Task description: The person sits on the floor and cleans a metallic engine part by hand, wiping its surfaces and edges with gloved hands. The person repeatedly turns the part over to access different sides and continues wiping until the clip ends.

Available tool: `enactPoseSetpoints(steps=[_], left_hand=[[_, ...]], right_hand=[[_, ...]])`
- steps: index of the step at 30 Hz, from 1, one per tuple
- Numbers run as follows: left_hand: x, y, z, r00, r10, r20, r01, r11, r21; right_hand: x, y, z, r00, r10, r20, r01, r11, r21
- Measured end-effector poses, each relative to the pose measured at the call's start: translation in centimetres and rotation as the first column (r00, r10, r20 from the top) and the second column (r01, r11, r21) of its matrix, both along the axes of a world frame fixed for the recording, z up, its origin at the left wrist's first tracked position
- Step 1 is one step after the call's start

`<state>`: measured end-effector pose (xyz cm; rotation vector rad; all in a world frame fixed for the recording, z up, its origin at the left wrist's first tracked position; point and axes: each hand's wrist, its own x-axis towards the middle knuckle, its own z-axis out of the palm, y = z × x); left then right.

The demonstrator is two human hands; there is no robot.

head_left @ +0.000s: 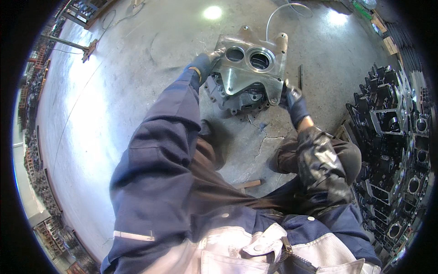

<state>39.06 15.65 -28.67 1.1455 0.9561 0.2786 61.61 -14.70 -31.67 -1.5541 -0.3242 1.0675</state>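
A thick silvery metal plate (240, 78) with two large round bores and small bolt holes at its corners lies between my hands. Under it, partly covered, is a grey cast housing (220, 101) on the floor; whether plate and housing touch, I cannot tell. My left hand (207, 63), in a dark work glove, is closed on the plate's left edge. At the lower right edge of the plate, my right hand (296, 102), gloved too, is closed with its fingers against the metal. Some fingertips are hidden by the plate or blurred.
A thin bar (300, 76) lies on the concrete right of the plate. Behind it curves a pale hose (269, 20). Stacked dark metal castings (388, 118) line the right side. A wooden piece (247, 184) is on the floor between my legs. A metal stand (87, 49) is far left.
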Motion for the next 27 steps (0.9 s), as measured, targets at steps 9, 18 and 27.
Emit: enactPoseSetpoints(steps=[9, 18, 27], left_hand=[[1.7, 0.7, -0.1, 0.917, 0.036, -0.396, 0.119, 0.925, 0.360], [5.5, -2.2, 7.5, 0.649, 0.009, -0.761, 0.736, 0.247, 0.630], [8.1, -4.7, 16.8, 0.827, 0.135, -0.546, 0.413, 0.514, 0.752]], right_hand=[[-0.2, 7.5, 5.5, 0.903, 0.174, 0.394, -0.120, 0.980, -0.157], [0.9, 6.4, 9.8, 0.980, -0.013, 0.199, 0.041, 0.990, -0.136], [1.1, 4.0, 5.8, 0.991, 0.127, -0.048, -0.109, 0.956, 0.274]])
